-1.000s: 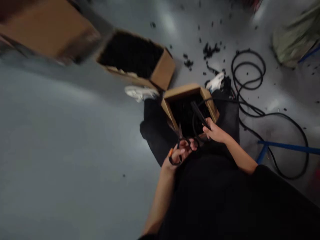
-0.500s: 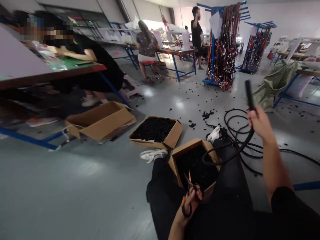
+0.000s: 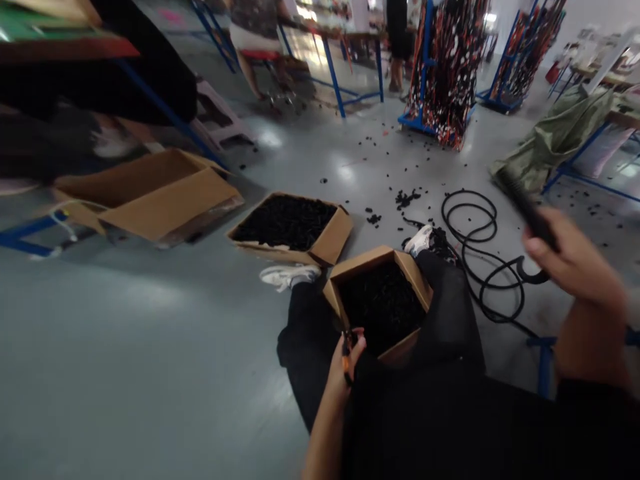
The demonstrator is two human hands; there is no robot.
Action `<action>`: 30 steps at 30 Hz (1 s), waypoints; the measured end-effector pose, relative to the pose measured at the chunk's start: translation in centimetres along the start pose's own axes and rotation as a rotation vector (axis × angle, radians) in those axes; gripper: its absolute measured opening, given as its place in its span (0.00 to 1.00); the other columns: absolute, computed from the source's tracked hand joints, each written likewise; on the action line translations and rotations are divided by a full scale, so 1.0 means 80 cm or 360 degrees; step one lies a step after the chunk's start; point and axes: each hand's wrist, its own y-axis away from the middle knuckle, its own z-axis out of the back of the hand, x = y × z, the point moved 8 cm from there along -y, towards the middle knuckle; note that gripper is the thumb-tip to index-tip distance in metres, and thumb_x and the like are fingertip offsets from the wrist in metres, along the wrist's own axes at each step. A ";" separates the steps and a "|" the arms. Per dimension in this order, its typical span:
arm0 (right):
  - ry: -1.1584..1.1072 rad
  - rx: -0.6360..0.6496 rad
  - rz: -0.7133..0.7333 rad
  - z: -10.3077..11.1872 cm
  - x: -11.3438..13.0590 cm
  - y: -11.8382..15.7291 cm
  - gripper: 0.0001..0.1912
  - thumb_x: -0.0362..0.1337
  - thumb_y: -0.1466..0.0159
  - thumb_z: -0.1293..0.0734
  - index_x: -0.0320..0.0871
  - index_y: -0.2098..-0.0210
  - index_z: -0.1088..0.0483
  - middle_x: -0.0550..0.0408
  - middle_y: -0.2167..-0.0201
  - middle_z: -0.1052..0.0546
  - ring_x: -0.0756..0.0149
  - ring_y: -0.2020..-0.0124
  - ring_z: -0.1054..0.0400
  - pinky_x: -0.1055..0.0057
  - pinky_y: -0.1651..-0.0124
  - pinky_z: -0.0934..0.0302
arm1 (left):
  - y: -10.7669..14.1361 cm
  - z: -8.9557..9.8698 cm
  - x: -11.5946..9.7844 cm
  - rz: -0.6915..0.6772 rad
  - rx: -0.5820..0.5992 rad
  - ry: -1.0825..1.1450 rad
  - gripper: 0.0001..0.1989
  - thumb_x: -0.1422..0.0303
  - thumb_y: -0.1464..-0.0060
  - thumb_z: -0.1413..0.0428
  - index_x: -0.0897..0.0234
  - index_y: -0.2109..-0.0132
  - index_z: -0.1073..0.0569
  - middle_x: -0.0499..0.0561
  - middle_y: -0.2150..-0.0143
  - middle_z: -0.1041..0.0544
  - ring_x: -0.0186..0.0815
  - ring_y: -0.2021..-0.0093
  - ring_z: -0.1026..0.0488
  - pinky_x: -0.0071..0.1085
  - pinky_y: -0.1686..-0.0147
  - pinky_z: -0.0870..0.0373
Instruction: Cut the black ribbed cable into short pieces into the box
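Observation:
My left hand (image 3: 339, 375) is closed around black-and-orange scissors (image 3: 345, 360), held by the near left edge of a cardboard box (image 3: 355, 268) between my legs. Short black pieces (image 3: 383, 303) nearly fill that box. Raised at the right, my right hand (image 3: 580, 263) grips a black tube (image 3: 525, 205), whose upper end points up and to the left and is blurred. Long loops of black tubing (image 3: 483, 238) lie on the floor beside my right leg. Whether the held end joins these loops is hard to make out.
A second cardboard box (image 3: 333, 240) of black pieces stands beyond my left shoe, with a larger open box (image 3: 165, 213) farther left. Scattered black bits (image 3: 407, 198) lie on the floor. Blue racks (image 3: 425, 67) hung with cords, worktables and several people are farther back.
My right hand has come closer and to the right, and the tube now tilts leftward. The scissors have turned and shifted left. My view has tipped downward.

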 end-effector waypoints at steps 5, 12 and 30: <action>-0.0891 0.0995 -0.0031 -0.219 0.050 0.054 0.22 0.50 0.22 0.38 0.50 0.35 0.28 0.43 0.41 0.19 0.50 0.40 0.19 0.46 0.34 0.27 | 0.017 -0.015 -0.008 0.0059 0.0121 -0.0030 0.36 0.42 0.55 0.24 0.60 0.47 0.21 0.51 0.57 0.21 0.40 0.56 0.25 0.34 0.54 0.30; -0.1317 0.1066 -0.0273 -0.337 0.079 0.110 0.16 0.43 0.27 0.34 0.44 0.43 0.30 0.52 0.57 0.22 0.62 0.56 0.24 0.57 0.43 0.28 | 0.044 -0.041 -0.021 -0.0176 0.0400 -0.0338 0.33 0.47 0.45 0.28 0.62 0.42 0.26 0.53 0.51 0.23 0.41 0.51 0.25 0.36 0.49 0.29; -0.1131 0.1223 -0.0047 -0.363 0.134 0.134 0.19 0.43 0.23 0.35 0.47 0.37 0.24 0.49 0.38 0.17 0.56 0.39 0.21 0.56 0.34 0.29 | 0.067 -0.063 -0.003 -0.0401 0.0531 -0.0620 0.32 0.38 0.38 0.36 0.57 0.42 0.30 0.53 0.53 0.24 0.42 0.54 0.23 0.40 0.53 0.22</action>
